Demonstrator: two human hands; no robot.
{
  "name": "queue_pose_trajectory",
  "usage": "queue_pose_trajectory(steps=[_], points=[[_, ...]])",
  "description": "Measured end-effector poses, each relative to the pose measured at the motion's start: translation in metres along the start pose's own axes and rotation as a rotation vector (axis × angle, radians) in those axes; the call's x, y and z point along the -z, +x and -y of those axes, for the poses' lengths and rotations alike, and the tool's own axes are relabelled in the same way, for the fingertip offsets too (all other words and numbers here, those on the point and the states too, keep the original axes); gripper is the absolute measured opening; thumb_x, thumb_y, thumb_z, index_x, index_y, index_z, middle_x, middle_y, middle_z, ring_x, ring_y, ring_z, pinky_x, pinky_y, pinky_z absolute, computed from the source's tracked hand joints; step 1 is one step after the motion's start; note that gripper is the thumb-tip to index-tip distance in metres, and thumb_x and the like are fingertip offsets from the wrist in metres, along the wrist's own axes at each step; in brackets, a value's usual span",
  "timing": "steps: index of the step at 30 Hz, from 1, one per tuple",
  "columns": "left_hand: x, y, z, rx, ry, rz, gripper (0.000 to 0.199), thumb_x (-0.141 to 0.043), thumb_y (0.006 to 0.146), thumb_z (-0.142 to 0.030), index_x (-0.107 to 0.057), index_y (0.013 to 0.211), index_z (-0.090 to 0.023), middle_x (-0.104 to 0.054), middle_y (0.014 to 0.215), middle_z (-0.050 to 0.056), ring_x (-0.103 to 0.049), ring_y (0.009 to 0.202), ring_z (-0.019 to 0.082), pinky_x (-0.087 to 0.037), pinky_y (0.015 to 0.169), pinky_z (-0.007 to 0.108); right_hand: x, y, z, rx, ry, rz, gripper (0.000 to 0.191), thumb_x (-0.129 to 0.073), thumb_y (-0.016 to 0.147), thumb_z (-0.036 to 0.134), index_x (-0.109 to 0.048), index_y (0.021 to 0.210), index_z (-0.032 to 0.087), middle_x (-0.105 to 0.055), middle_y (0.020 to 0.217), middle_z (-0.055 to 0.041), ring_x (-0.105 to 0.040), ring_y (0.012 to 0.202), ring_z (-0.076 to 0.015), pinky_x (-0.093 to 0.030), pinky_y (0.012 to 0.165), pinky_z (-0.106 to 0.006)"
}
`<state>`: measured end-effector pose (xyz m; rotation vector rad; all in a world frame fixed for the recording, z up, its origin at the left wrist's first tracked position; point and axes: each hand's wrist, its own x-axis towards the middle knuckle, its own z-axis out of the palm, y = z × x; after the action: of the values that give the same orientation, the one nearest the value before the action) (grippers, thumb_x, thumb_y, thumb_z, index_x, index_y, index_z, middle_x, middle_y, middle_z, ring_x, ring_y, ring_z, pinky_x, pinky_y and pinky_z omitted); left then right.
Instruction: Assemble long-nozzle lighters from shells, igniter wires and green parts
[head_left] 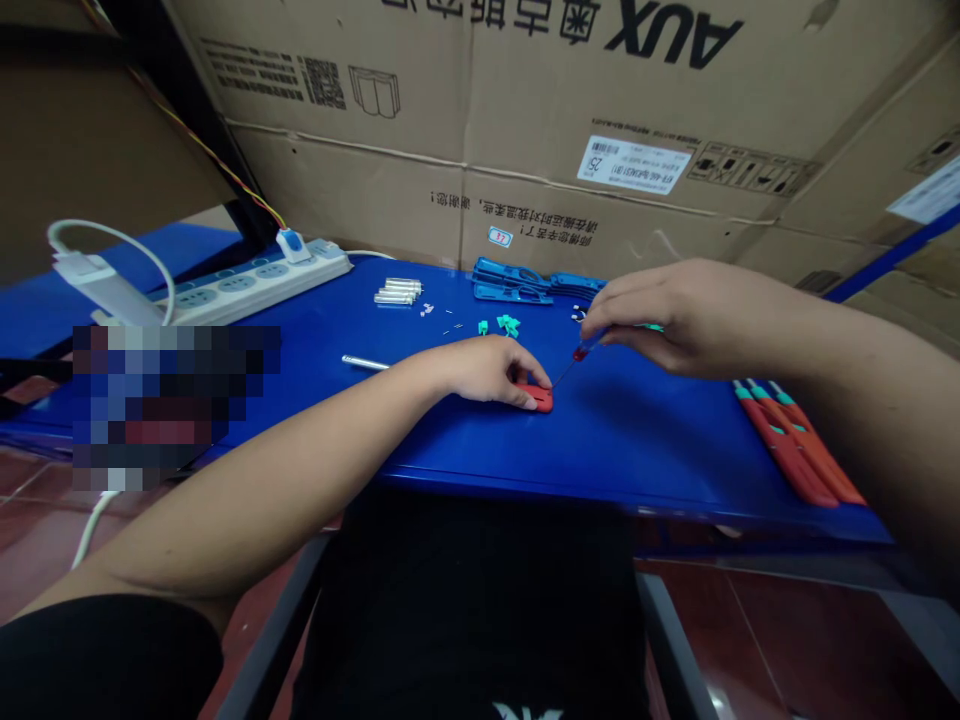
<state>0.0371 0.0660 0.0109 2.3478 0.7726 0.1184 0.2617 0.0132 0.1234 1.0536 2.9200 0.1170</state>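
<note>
My left hand [491, 370] pins a red plastic handle piece [541, 400] against the blue table, thumb and fingers closed on its sides. Part of that piece is hidden under the hand. Above and to the right, my right hand [652, 315] grips a small screwdriver [580, 353] with a clear and red handle. Its thin shaft slants down to the left, and the tip meets the right end of the red piece. Whether a screw sits under the tip is too small to tell. Small green plastic parts [508, 326] lie just beyond my left hand.
Blue plastic pieces [514, 282] and silver tubes [397, 291] lie at the back, before a large cardboard box [390, 170]. A metal rod [365, 362] lies left of my hand. Orange-red handled tools [795, 440] rest at right. A power strip [247, 285] stands at left.
</note>
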Motion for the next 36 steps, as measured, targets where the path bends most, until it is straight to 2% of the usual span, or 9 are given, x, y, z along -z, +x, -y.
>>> queue_pose_trajectory(steps=[2,5,11,18,21,24,28,31,36], points=[[0.0,0.0,0.0,-0.001,-0.005,0.005,0.042,-0.074,0.081,-0.043,-0.073,0.12,-0.028,-0.073,0.099,0.0,-0.062,0.079,0.013,-0.04,0.068,0.022,0.003,0.01,0.013,-0.113,-0.167,0.099,0.038,-0.043,0.096,0.039,-0.076,0.095,0.021,-0.075,0.095,-0.0118,-0.069,0.083,-0.027,-0.047,0.07,-0.037],[-0.002,0.0,0.0,-0.023,0.013,-0.004,0.044,-0.072,0.082,-0.043,-0.071,0.123,-0.028,-0.073,0.099,0.0,-0.062,0.081,0.014,-0.042,0.07,0.023,0.006,0.026,0.032,-0.309,-0.392,0.194,0.068,-0.025,0.099,0.058,-0.077,0.078,0.018,-0.072,0.074,-0.0162,-0.068,0.073,-0.0307,-0.041,0.06,-0.037],[-0.011,0.003,-0.001,-0.121,0.02,-0.083,0.043,-0.069,0.079,-0.025,-0.072,0.122,-0.025,-0.069,0.111,0.004,-0.064,0.094,0.017,-0.046,0.083,0.025,0.005,0.037,0.036,-0.468,-0.403,0.179,0.088,-0.011,0.095,0.073,-0.078,0.077,0.018,-0.07,0.071,-0.0183,-0.069,0.078,-0.0344,-0.042,0.059,-0.037],[-0.022,0.013,-0.004,-0.071,-0.07,-0.204,0.025,-0.069,0.085,-0.042,-0.081,0.092,-0.022,-0.074,0.089,0.002,-0.065,0.08,0.015,-0.046,0.072,0.025,0.0,0.022,0.019,-0.369,-0.34,0.148,0.06,-0.035,0.096,0.057,-0.077,0.075,0.022,-0.067,0.059,-0.01,-0.061,0.054,-0.0224,-0.033,0.048,-0.031],[-0.027,0.018,-0.005,-0.114,-0.046,-0.264,0.029,-0.066,0.089,-0.04,-0.08,0.076,-0.019,-0.072,0.08,0.003,-0.064,0.075,0.015,-0.044,0.07,0.026,0.001,0.022,0.017,-0.386,-0.28,0.143,0.065,-0.032,0.097,0.059,-0.076,0.07,0.022,-0.067,0.059,-0.01,-0.06,0.052,-0.0217,-0.036,0.05,-0.033],[-0.03,0.02,-0.004,-0.125,-0.046,-0.269,0.027,-0.065,0.09,-0.036,-0.079,0.075,-0.018,-0.071,0.077,0.003,-0.064,0.075,0.015,-0.045,0.071,0.026,0.007,0.02,0.013,-0.395,-0.225,0.134,0.066,-0.035,0.093,0.07,-0.078,0.089,0.021,-0.073,0.077,-0.0132,-0.066,0.065,-0.0275,-0.042,0.057,-0.037],[-0.03,0.022,-0.001,-0.113,-0.075,-0.254,0.024,-0.067,0.089,-0.036,-0.08,0.079,-0.019,-0.075,0.082,0.003,-0.065,0.081,0.015,-0.046,0.075,0.025,0.016,0.015,0.004,-0.059,-0.101,0.089,0.042,-0.049,0.093,0.049,-0.07,0.117,0.023,-0.075,0.108,-0.0099,-0.069,0.089,-0.0268,-0.049,0.072,-0.038],[-0.031,0.021,-0.001,-0.114,-0.064,-0.258,0.023,-0.067,0.089,-0.036,-0.081,0.083,-0.019,-0.076,0.084,0.003,-0.066,0.083,0.016,-0.046,0.076,0.026,0.014,0.013,0.0,-0.006,-0.126,0.065,0.031,-0.047,0.092,0.03,-0.074,0.106,0.022,-0.076,0.101,-0.008,-0.068,0.089,-0.0249,-0.048,0.074,-0.037],[-0.033,0.019,-0.001,-0.103,-0.028,-0.264,0.021,-0.065,0.089,-0.035,-0.082,0.095,-0.023,-0.075,0.092,0.003,-0.066,0.086,0.016,-0.047,0.076,0.025,0.004,0.016,0.006,-0.158,-0.243,0.131,0.049,-0.038,0.098,0.045,-0.075,0.077,0.021,-0.071,0.068,-0.0079,-0.062,0.062,-0.0207,-0.038,0.057,-0.033]])
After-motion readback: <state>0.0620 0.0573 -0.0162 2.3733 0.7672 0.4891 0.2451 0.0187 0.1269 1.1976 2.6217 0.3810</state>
